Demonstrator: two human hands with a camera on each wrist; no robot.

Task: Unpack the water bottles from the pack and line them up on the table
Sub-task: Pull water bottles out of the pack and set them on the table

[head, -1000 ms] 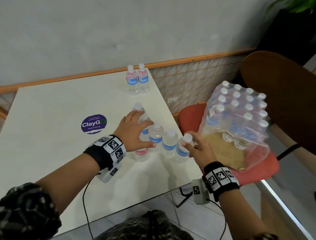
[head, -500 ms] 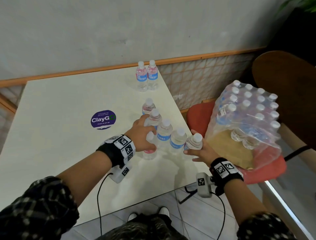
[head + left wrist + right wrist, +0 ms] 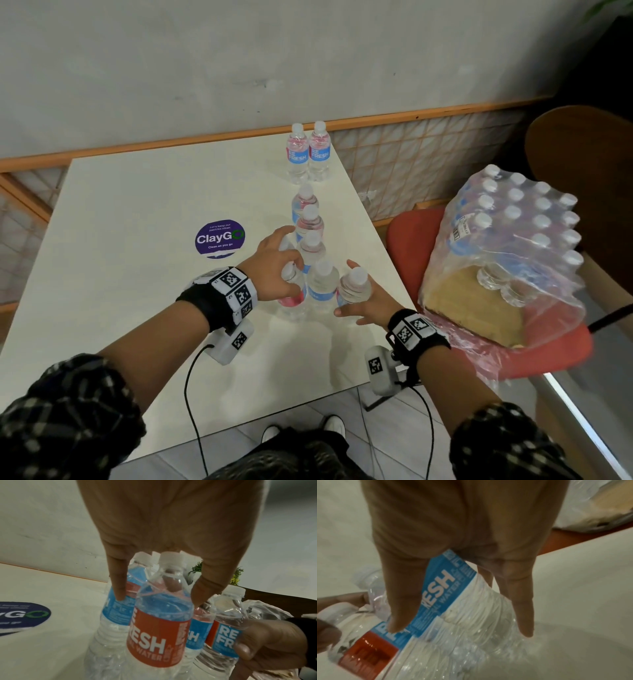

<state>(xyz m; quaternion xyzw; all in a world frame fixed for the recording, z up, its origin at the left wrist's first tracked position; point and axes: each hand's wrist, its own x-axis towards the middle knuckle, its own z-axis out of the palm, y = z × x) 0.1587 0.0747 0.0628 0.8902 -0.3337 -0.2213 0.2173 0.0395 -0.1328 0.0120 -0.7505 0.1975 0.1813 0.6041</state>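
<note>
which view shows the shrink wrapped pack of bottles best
The head view: the pack shows whole on the red chair beside the table, caps visible, its near end torn open. The left wrist view catches only crumpled plastic at the right edge; the right wrist view only a blurred corner at top right.

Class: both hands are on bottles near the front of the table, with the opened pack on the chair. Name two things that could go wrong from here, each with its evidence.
1. The left hand grips one bottle inside a tight cluster; nudging it could topple neighbours like dominoes.
2. The right hand holds the rightmost bottle tilted, close to the table's right edge; set down carelessly, it might fall off.
</note>
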